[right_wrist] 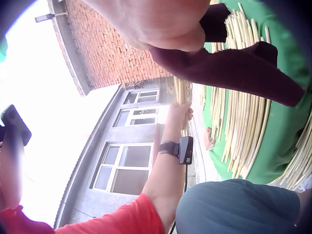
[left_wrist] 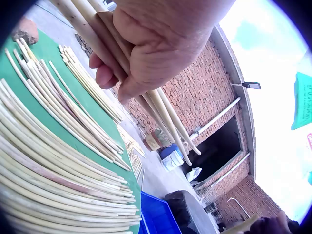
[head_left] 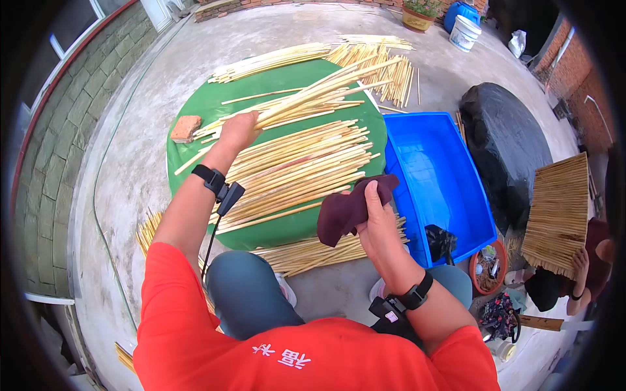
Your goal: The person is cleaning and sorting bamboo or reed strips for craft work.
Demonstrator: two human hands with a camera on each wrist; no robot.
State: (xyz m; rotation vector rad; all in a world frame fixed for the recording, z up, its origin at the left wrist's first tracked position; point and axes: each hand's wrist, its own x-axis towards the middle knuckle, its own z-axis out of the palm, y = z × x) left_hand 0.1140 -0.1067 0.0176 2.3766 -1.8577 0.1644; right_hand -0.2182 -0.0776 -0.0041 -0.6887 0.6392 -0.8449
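My left hand (head_left: 240,130) grips a few long pale peeled stalks (head_left: 319,90) and holds them raised over the round green-covered table (head_left: 195,104). Fingers and thumb wrap around these stalks (left_wrist: 165,117) in the left wrist view. In my right hand (head_left: 380,231) is a folded dark maroon cloth (head_left: 344,212), pinched under the thumb near the table's front right edge. The cloth (right_wrist: 234,70) hangs from that hand in the right wrist view. Between the hands lies a broad row of stalks (head_left: 293,163), with a smaller pile behind it. A brick piece (head_left: 186,128) sits at the left edge.
A blue tub (head_left: 433,176) stands right of the table, a black plastic bag at its near end. More stalks (head_left: 319,257) lie low by my knees, others on the ground behind. At right, another person holds a stalk mat (head_left: 554,215) near a black-covered mound (head_left: 508,143).
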